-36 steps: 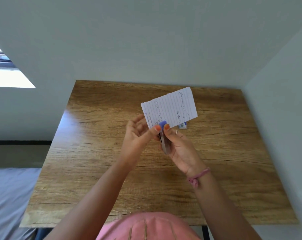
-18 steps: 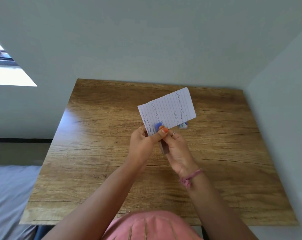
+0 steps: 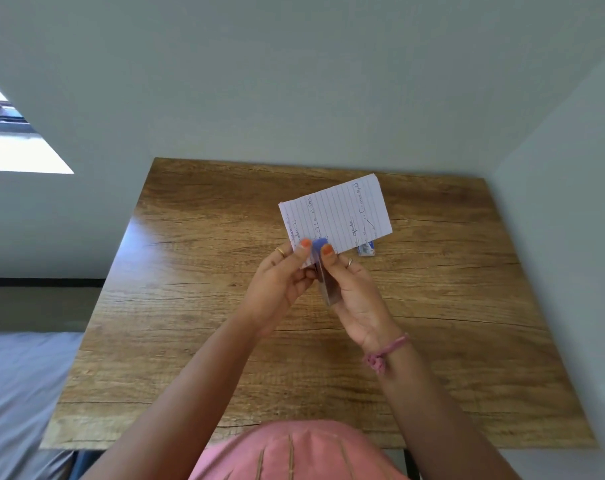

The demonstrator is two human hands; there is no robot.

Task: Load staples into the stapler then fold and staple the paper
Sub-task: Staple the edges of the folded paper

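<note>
A folded sheet of lined paper (image 3: 339, 216) with handwriting is held up above the wooden table (image 3: 197, 306). My left hand (image 3: 280, 282) pinches its lower left corner with thumb on top. My right hand (image 3: 356, 292) grips a small blue and grey stapler (image 3: 320, 268), whose blue tip sits over the paper's lower edge between my two thumbs. Most of the stapler's body is hidden between my hands.
A small blue and white staple box (image 3: 366, 248) lies on the table just behind the paper's lower right corner. Walls stand close behind and to the right of the table. A grey surface (image 3: 17, 393) lies at lower left.
My hands have drawn together; the left thumb now rests on the paper next to the stapler's tip. The paper has shifted slightly left and tilted a little.
</note>
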